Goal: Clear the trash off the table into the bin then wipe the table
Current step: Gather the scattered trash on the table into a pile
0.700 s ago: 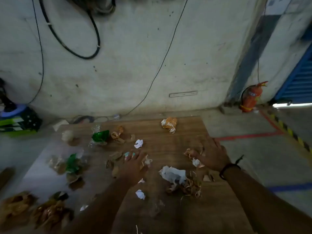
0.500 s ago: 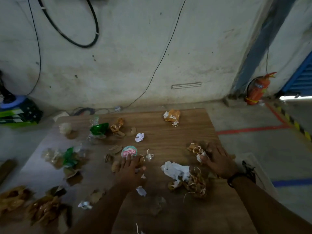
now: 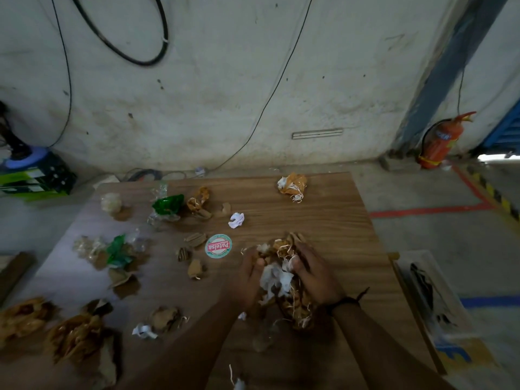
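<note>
A wooden table (image 3: pixel 323 220) is strewn with trash. My left hand (image 3: pixel 247 280) and my right hand (image 3: pixel 316 277) press together around a clump of white paper, brown paper and straw shreds (image 3: pixel 277 277) at the table's centre right. A round red-and-green sticker (image 3: pixel 218 245) lies just left of my hands. A small white paper ball (image 3: pixel 236 220) sits behind it, and an orange wrapper wad (image 3: pixel 292 185) lies at the far edge. Green plastic wrappers (image 3: pixel 167 205) and brown scraps lie to the left. An open cardboard box (image 3: pixel 430 299) stands on the floor right of the table.
A wall with hanging cables runs behind the table. A red fire extinguisher (image 3: pixel 441 142) stands in the right corner. A green and black crate (image 3: pixel 36 178) sits at the far left. Brown crumpled wads (image 3: pixel 73 336) lie at the table's near left.
Both hands swept inward across the table and came together, gathering the white paper and straw shreds into one clump between them. The round sticker, once under my left hand, is uncovered.
</note>
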A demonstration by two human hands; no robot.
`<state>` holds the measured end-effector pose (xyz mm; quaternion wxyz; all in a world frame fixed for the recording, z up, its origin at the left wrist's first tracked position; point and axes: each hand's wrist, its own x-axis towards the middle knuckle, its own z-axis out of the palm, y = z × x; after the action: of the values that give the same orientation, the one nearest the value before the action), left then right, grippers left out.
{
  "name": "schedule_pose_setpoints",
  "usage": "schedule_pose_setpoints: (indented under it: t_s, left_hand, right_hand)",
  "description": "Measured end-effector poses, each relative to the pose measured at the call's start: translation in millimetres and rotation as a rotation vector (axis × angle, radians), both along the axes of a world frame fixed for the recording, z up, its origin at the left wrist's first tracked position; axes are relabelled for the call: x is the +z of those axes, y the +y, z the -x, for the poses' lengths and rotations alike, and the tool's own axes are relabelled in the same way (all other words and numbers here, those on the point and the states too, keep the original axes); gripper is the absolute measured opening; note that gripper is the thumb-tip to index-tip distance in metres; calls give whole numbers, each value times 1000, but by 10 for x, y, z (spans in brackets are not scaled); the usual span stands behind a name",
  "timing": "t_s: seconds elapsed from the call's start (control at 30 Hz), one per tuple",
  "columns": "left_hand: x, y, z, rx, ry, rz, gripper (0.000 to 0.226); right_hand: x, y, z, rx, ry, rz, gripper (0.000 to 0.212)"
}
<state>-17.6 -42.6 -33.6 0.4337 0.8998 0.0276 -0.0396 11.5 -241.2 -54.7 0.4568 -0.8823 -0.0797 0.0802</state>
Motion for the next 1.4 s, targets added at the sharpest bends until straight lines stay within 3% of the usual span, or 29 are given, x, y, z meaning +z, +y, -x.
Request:
schedule_pose_setpoints:
  t_s: [0.03, 0.1, 0.2, 0.33, 0.53, 0.57, 0.7, 0.8, 0.93, 1.0, 1.07, 1.17, 1.27, 1.4]
  left_hand:
    - [40, 91, 17, 33, -25, -16, 41]
    - [96, 290, 114, 103, -42, -73, 50]
    - [32, 542, 428, 172, -55, -183, 69]
    - [-290, 629, 970, 129, 9, -173, 49]
    - [-351, 114, 1068, 97, 50, 11, 96]
    - [-289, 63, 1029, 102, 66, 43, 91]
    - [3, 119, 983, 170, -90, 109, 32]
    - [-70, 454, 1163, 124, -187, 85, 42]
    - [-421, 636, 1442, -269, -39, -185, 93]
    - [-503, 536, 1494, -404, -5, -435, 98]
    - [-532, 471, 1446, -433, -11, -557, 90]
    - [-518, 455, 1272, -384, 4, -534, 87]
    - [-578, 457, 1119, -360, -6, -476, 79]
    - [-434, 578, 1076, -274, -14, -392, 89]
  right_hand:
    - [87, -42, 16, -20, -41, -30, 40]
    - [189, -227, 102, -86, -72, -88, 34]
    - [161, -513, 357, -212, -61, -143, 60]
    - [-101, -410, 657, -237, 52, -112, 45]
    - [-291, 496, 763, -168, -4, -159, 70]
    - [-318, 619, 766, -160, -4, -184, 72]
    - [-236, 663, 842, -177, -11, -249, 73]
    - [-179, 339, 1053, -231, -4, -172, 72]
    - [-200, 154, 1455, -301, 30, -149, 73]
    - [-260, 274, 1601, -288, 42, -124, 81]
    - [-364, 492, 1696, -308, 25, -32, 92]
    - [-521, 885, 1730, -282, -8, 66, 86]
    - [-457, 1161, 1640, -234, -58, -80, 78]
    - [-161, 716, 1548, -290, -142, -112, 70]
